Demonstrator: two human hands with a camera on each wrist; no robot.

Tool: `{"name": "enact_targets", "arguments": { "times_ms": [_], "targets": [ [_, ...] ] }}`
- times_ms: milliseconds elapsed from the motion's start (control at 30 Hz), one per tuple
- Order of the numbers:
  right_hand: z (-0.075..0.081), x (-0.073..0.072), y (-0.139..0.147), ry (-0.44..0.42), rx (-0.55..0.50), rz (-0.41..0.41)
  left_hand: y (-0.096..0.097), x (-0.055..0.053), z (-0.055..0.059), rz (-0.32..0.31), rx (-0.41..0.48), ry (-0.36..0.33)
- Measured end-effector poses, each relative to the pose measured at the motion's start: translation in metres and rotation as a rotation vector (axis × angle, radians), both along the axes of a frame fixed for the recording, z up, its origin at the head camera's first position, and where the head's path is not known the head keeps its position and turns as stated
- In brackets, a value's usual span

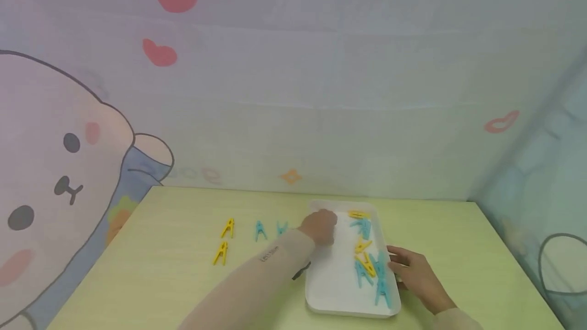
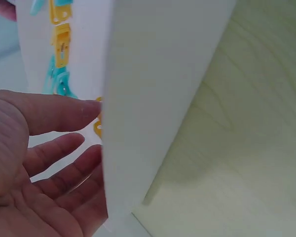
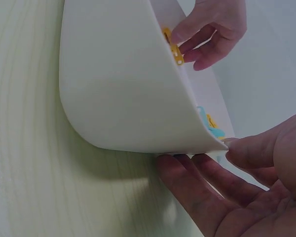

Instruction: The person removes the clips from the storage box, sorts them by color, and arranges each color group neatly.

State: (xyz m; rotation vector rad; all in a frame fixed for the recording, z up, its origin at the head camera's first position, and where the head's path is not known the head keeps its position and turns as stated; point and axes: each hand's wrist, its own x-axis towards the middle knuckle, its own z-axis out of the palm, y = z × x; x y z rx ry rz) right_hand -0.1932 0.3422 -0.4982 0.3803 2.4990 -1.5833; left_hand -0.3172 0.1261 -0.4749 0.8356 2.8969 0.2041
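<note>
A white tray (image 1: 335, 289) holds several yellow and light-blue clothespins, mostly along its right side. My left hand (image 1: 319, 226) reaches over the tray's far left part, its thumb and fingers bent but apart. Nothing shows between them in the left wrist view, where a yellow clothespin (image 2: 98, 127) lies just beyond the thumb tip. From the right wrist view, a yellow clothespin (image 3: 173, 47) appears beside that hand. At the tray's right wall, my right hand (image 1: 415, 274) pinches the rim, thumb on top and fingers against the outer wall.
Left of the tray, two yellow clothespins (image 1: 221, 252) and two light-blue clothespins (image 1: 260, 230) lie on the pale wooden table (image 1: 151, 264). A dark object (image 1: 300, 271) shows beside the left sleeve. A printed cloth (image 1: 348, 90) hangs behind the table.
</note>
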Motion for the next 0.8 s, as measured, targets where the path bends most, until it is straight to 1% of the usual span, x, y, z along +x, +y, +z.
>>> {"name": "enact_targets", "arguments": {
  "times_ms": [67,167,300,400,500,633,800],
  "targets": [
    [0.001,0.002,0.002,0.001,-0.007,-0.010,0.005,0.002,0.001,-0.001,-0.056,0.040],
    [0.003,0.004,0.002,0.006,-0.022,-0.016,0.009,0.005,0.002,0.023,-0.098,0.061],
    [0.008,0.007,0.001,0.012,-0.020,-0.023,0.011,0.009,0.005,0.023,-0.119,0.093],
    [0.008,0.007,0.000,0.013,-0.020,-0.025,0.011,0.010,0.004,0.023,-0.130,0.109],
    [0.007,0.006,0.000,0.015,-0.021,-0.023,0.010,0.013,0.006,0.017,-0.138,0.121],
    [0.009,0.007,0.000,0.011,-0.007,-0.024,0.013,0.015,0.008,0.009,-0.130,0.111],
    [0.011,0.008,0.000,0.005,0.001,-0.027,0.017,0.012,0.002,0.022,-0.124,0.083]
  ]
}}
